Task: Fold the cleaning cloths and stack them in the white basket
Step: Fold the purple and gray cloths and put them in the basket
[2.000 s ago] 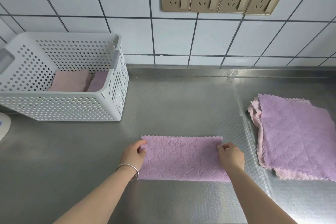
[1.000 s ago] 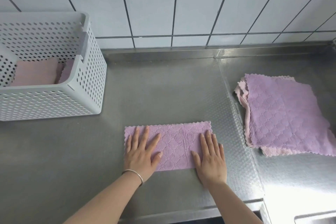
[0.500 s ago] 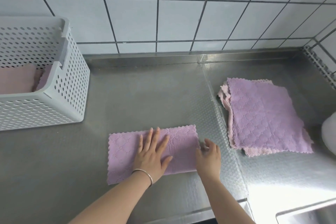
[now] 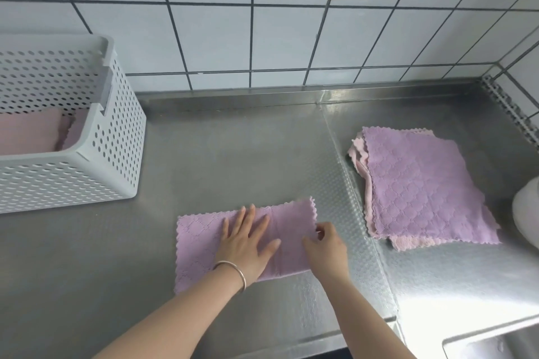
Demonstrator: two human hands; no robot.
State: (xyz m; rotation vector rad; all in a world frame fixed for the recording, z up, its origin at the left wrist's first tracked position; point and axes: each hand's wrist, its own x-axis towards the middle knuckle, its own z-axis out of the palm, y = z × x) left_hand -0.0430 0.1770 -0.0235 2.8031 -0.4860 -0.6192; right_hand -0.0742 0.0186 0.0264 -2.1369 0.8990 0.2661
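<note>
Low in the middle of the frame, a purple cloth (image 4: 204,245) is lying folded to a long strip on the steel counter (image 4: 233,154). The left hand (image 4: 248,245) is pressing flat on its middle, fingers straight, while the right hand (image 4: 326,245) is pinching the strip's right end, seemingly starting the next fold. At upper left, the white basket (image 4: 116,137) is already holding some folded cloths (image 4: 26,134). At right, a pile of unfolded cloths (image 4: 423,186) is waiting, so much is left
</note>
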